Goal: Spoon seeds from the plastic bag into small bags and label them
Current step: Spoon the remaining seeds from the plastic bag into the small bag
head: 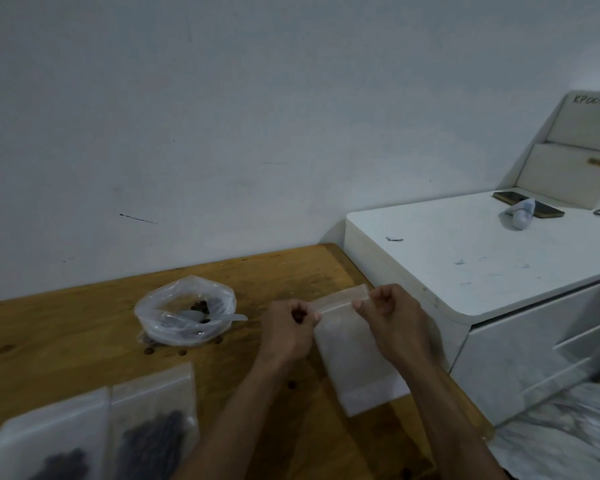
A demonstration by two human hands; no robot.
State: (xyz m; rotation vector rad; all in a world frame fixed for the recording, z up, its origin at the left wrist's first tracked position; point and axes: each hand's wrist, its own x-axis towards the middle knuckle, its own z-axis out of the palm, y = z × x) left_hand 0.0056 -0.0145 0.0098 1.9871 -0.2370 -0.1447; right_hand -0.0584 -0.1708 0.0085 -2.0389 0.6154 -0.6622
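A small clear zip bag (350, 355) hangs upright over the wooden table (66, 334), looking empty. My left hand (288, 330) pinches its top strip at the left end and my right hand (388, 320) pinches the right end. To the left sits the rolled-down plastic bag (184, 313) with dark seeds inside; a pale spoon handle (236, 317) sticks out of its right side. Two small bags (153, 420) holding dark seeds lie flat at the near left edge.
A few loose seeds (291, 385) lie on the wood near the plastic bag and my left wrist. A white cabinet (465, 271) stands right of the table, with a phone (527, 204) and a small white bundle on it. The wall is close behind.
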